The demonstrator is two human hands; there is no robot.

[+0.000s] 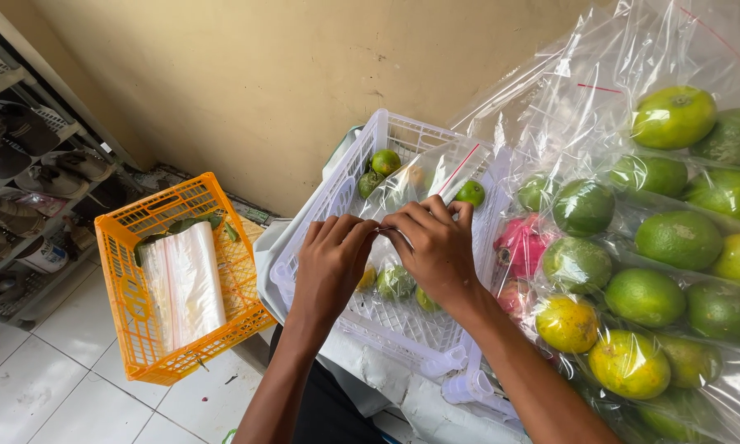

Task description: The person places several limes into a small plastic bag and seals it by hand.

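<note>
My left hand (330,261) and my right hand (433,243) meet over a white plastic crate (337,191), both pinching the top edge of a clear plastic zip bag (436,173) with a red seal line. Small green and yellowish citrus fruits (395,281) show through the bag below my fingers. More green fruits (385,161) lie at the crate's far end.
Clear bags packed with green and yellow citrus (679,239) and pink fruits (521,243) are piled at the right. An orange basket (125,296) on the tiled floor at the left holds a stack of empty clear bags (185,284). A shoe rack (24,181) stands by the wall.
</note>
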